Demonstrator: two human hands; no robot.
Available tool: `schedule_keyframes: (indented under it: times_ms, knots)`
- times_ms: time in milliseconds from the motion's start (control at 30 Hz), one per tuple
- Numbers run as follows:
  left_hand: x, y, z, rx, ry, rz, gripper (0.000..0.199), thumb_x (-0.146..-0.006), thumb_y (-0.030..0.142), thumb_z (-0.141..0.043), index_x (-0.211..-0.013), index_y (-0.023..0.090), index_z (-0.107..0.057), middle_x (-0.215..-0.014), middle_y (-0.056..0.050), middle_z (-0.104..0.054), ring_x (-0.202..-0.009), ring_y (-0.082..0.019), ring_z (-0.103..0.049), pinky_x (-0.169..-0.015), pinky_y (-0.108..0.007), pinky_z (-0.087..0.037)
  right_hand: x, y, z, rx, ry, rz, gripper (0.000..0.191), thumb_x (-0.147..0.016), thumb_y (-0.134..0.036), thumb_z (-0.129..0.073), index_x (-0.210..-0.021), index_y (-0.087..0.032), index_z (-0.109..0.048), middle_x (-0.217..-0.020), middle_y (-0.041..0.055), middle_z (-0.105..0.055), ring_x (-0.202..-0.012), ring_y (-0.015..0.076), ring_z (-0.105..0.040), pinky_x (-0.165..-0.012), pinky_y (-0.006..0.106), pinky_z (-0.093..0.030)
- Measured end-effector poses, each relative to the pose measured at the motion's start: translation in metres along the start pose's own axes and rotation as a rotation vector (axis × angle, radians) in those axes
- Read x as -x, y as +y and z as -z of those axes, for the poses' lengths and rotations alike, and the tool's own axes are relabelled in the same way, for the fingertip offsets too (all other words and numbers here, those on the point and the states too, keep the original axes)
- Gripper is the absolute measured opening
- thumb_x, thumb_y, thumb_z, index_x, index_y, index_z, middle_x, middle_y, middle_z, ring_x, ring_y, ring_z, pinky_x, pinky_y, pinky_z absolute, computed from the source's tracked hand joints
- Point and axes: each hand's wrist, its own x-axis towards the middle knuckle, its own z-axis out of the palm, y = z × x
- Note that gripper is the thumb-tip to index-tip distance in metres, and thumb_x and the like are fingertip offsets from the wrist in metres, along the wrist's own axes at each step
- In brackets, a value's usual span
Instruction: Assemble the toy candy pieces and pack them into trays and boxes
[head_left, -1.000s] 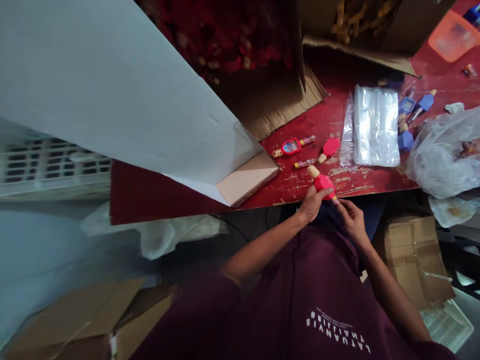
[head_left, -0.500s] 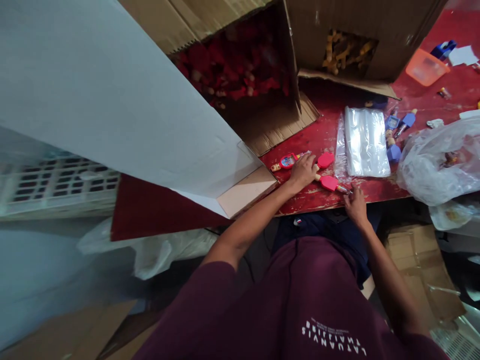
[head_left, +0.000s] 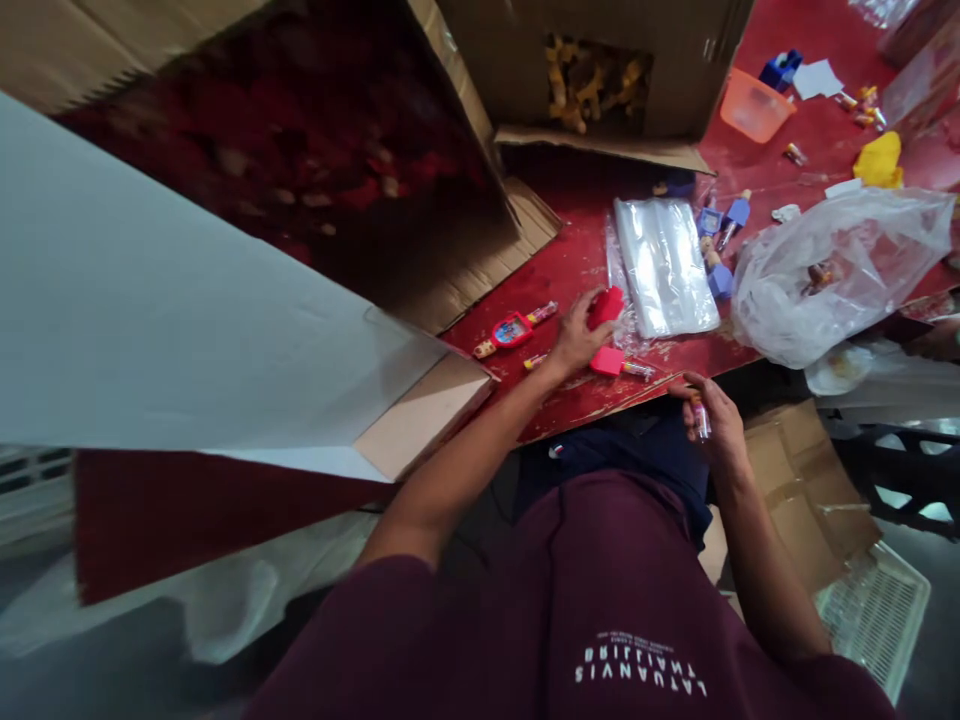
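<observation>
My left hand [head_left: 576,336] has its fingers on a red plastic paddle-shaped piece [head_left: 606,307] and seems to grip it. My right hand [head_left: 711,420] pinches a small clear tube [head_left: 700,418] above the table's front edge. Between my hands, a pink piece [head_left: 607,361] with a tube in its end lies on the red table [head_left: 570,250]. Left of my left hand lie a red toy with a picture panel [head_left: 512,330] and a loose small tube [head_left: 535,361]. A stack of clear plastic sleeves [head_left: 664,268] lies just beyond the pink pieces.
Blue toy parts [head_left: 720,282] lie beside the sleeves, with a crumpled plastic bag [head_left: 832,275] to their right. Open cardboard boxes [head_left: 596,85] hold tan and red pieces at the back. A large white board [head_left: 150,300] fills the left.
The whole view has swung, with the table shifting left. My right hand has risen from the table with the small tube. My left hand has moved from the toy onto the red piece.
</observation>
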Motion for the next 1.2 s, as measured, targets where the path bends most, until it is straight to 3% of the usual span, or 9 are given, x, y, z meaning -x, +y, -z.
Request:
schedule_keyframes:
  times_ms: [67, 133, 233, 300, 433, 500, 633, 767, 1200]
  knots:
    - [0.030, 0.012, -0.001, 0.356, -0.191, 0.175, 0.051, -0.085, 0.042, -0.065, -0.130, 0.019, -0.058, -0.093, -0.006, -0.066, -0.069, -0.016, -0.063, -0.062, -0.028, -0.054, 0.001, -0.001, 0.000, -0.047, 0.068, -0.042, 0.045, -0.083, -0.052, -0.070, -0.109, -0.016, -0.063, -0.095, 0.0074, -0.077, -0.045, 0.0063, -0.050, -0.034, 0.018, -0.037]
    - [0.061, 0.020, -0.004, 0.510, -0.300, 0.308, 0.053, -0.083, 0.051, -0.069, -0.123, 0.019, -0.059, -0.083, -0.003, -0.065, -0.054, -0.011, -0.056, -0.046, -0.021, -0.044, -0.001, 0.000, -0.003, -0.119, 0.137, -0.069, 0.044, -0.075, -0.042, -0.076, -0.108, -0.018, -0.061, -0.095, 0.0062, -0.076, -0.053, 0.0082, -0.058, -0.043, 0.018, -0.046]
    - [0.096, 0.024, -0.009, 0.464, -0.258, 0.355, 0.057, -0.075, 0.053, -0.080, -0.117, 0.019, -0.060, -0.078, 0.000, -0.063, -0.049, -0.010, -0.056, -0.041, -0.018, -0.040, 0.002, -0.004, -0.009, -0.122, 0.121, -0.085, 0.070, -0.063, -0.025, -0.085, -0.126, -0.023, -0.055, -0.112, 0.0060, -0.073, -0.079, 0.0149, -0.072, -0.064, 0.026, -0.059]
    - [0.108, 0.026, -0.009, 0.439, -0.269, 0.365, 0.057, -0.074, 0.053, -0.081, -0.115, 0.018, -0.062, -0.079, -0.002, -0.065, -0.054, -0.014, -0.062, -0.042, -0.019, -0.042, 0.010, -0.011, -0.013, -0.024, 0.020, -0.088, 0.087, -0.066, -0.030, -0.086, -0.143, -0.029, -0.045, -0.127, 0.0075, -0.068, -0.085, 0.0174, -0.073, -0.063, 0.029, -0.061]
    - [0.116, 0.029, -0.001, 0.381, -0.291, 0.247, 0.046, -0.078, 0.048, -0.076, -0.113, 0.019, -0.069, -0.084, -0.004, -0.070, -0.063, -0.017, -0.065, -0.052, -0.024, -0.049, 0.027, -0.021, -0.011, 0.285, -0.129, -0.033, 0.096, -0.077, -0.044, -0.082, -0.157, -0.037, -0.027, -0.139, 0.0110, -0.060, -0.071, 0.0131, -0.067, -0.049, 0.026, -0.055]
    - [0.117, 0.030, 0.005, 0.283, -0.259, 0.126, 0.039, -0.079, 0.043, -0.076, -0.109, 0.020, -0.072, -0.091, -0.005, -0.072, -0.076, -0.019, -0.067, -0.067, -0.027, -0.053, 0.029, -0.024, -0.009, 0.427, -0.151, 0.044, 0.092, -0.073, -0.042, -0.086, -0.152, -0.031, -0.038, -0.128, 0.0093, -0.066, -0.074, 0.0141, -0.066, -0.058, 0.027, -0.058]
    - [0.121, 0.033, 0.013, 0.053, -0.282, -0.015, 0.030, -0.079, 0.041, -0.077, -0.101, 0.020, -0.073, -0.092, -0.004, -0.073, -0.084, -0.021, -0.065, -0.078, -0.030, -0.051, 0.029, -0.033, -0.009, 0.771, -0.271, 0.225, 0.043, -0.086, -0.044, -0.075, -0.121, -0.020, -0.067, -0.099, 0.0060, -0.072, -0.085, 0.0199, -0.066, -0.074, 0.032, -0.057]
    - [0.125, 0.041, 0.020, -0.066, -0.393, -0.079, 0.026, -0.085, 0.044, -0.071, -0.096, 0.021, -0.071, -0.078, -0.001, -0.068, -0.069, -0.017, -0.060, -0.071, -0.029, -0.047, 0.030, -0.047, -0.016, 1.087, -0.505, 0.531, 0.038, -0.101, -0.036, -0.056, -0.137, -0.025, -0.062, -0.103, 0.0067, -0.068, -0.090, 0.0191, -0.066, -0.082, 0.033, -0.055]
    - [0.140, 0.054, 0.038, -0.215, -0.556, -0.133, 0.026, -0.080, 0.049, -0.074, -0.085, 0.024, -0.065, -0.079, -0.002, -0.066, -0.071, -0.019, -0.059, -0.066, -0.028, -0.042, 0.037, -0.051, -0.027, 1.161, -0.794, 0.956, 0.028, -0.101, -0.022, -0.055, -0.129, -0.020, -0.058, -0.096, 0.0093, -0.069, -0.081, 0.0198, -0.061, -0.071, 0.033, -0.053]
